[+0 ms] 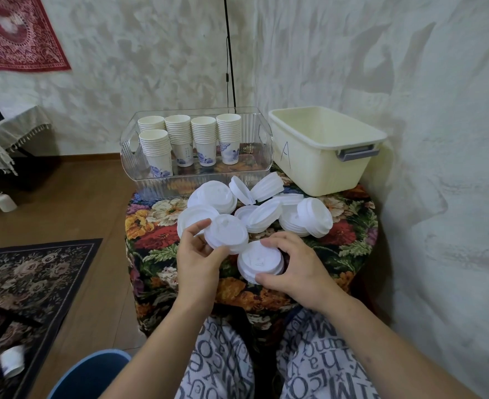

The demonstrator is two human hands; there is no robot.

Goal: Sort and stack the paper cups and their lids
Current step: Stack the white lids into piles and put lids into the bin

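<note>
1. Just in front of the clear bin [157,180], on the flowered cloth of the desk [151,234], we have a loose heap of white lids [263,208]; the paper cups [203,139] already stand nested in five columns inside that bin.
2. Our left hand [198,260] has its grip pinched on the rim of a small stack of lids [226,233], thumb on the near edge and fingertips on the far edge, the stack tilted up off the cloth.
3. Our right hand [292,266] curls its grip around a second stack of lids [259,262] lying nearer to us than the bin, fingers on its far rim and thumb on the near one.
4. We judge these lids to be thin moulded plastic: very light, springy, smooth and a little slippery, easily dented if squeezed across the dome.
5. The rim is the stiffest part, so we would hold there, lightly, from opposite sides.
6. Each lid is round with a raised top and a ribbed skirt, so they should nest only when facing the same way.
7. Right of the bin sits a cream plastic tub [324,165] marked with the letter A, matte and rigid-looking.
</note>
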